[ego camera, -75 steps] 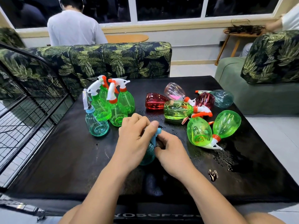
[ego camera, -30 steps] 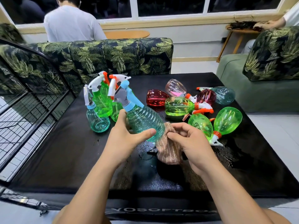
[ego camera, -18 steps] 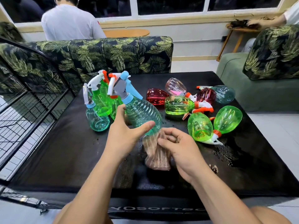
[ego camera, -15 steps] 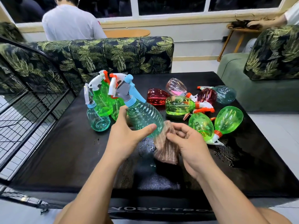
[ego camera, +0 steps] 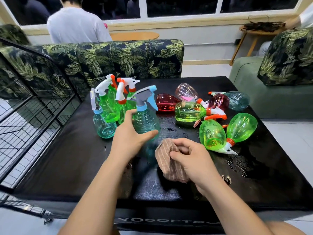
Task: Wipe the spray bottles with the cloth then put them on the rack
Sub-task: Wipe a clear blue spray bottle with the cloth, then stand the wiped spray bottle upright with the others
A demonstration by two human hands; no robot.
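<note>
1. While both hands work near its front middle, the black bench [ego camera: 67,167] fills most of the view, and water droplets [ego camera: 237,163] lie on its right side.
2. Behind it runs a leaf-print sofa [ego camera: 128,60], with a person in a white shirt [ego camera: 76,26] beyond it, back turned. A green couch [ego camera: 271,99] stands at the right.
3. A black wire rack [ego camera: 33,102] stands along the bench's left edge, apart from every bottle.
4. Lying bottles [ego camera: 191,111], green, red, pink and bluish, sprawl on their sides at the far right, just beyond the right hand [ego camera: 194,160].
5. Upright bottles [ego camera: 110,106], green and teal, stand bunched at the far left, partly hidden by the held bottle.
6. The left hand [ego camera: 130,138] is wrapped around the body of a teal spray bottle [ego camera: 146,119] and holds it upright. Its base is blurred.
7. The right hand is clamped on a bunched brown striped cloth [ego camera: 167,160] just beside the bottle's lower part. I cannot tell whether the cloth touches the bottle.
</note>
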